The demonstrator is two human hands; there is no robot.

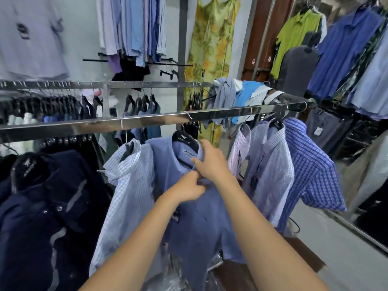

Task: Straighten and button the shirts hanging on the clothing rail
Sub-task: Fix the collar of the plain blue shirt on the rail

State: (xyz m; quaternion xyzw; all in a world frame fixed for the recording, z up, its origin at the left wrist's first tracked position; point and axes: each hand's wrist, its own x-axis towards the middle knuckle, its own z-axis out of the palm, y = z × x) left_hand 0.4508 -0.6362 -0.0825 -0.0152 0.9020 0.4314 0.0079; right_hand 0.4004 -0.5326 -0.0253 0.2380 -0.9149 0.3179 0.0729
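Both bare hands, left hand (189, 186) and right hand (212, 162), pinch the plain blue cotton shirt (189, 227) at its placket, crowded between checked neighbours under the steel rail (147, 120).

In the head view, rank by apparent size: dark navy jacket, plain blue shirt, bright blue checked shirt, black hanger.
Dark navy jacket, though nearer
Plain blue shirt
Bright blue checked shirt
Black hanger

The fingers (195, 178) meet on the front of a shirt (189, 217), just below its hanger (184, 138) on the rail (147, 120). 1 other shirt (130, 185) hangs left of the fingers, 3 more shirts (270, 164) to their right.
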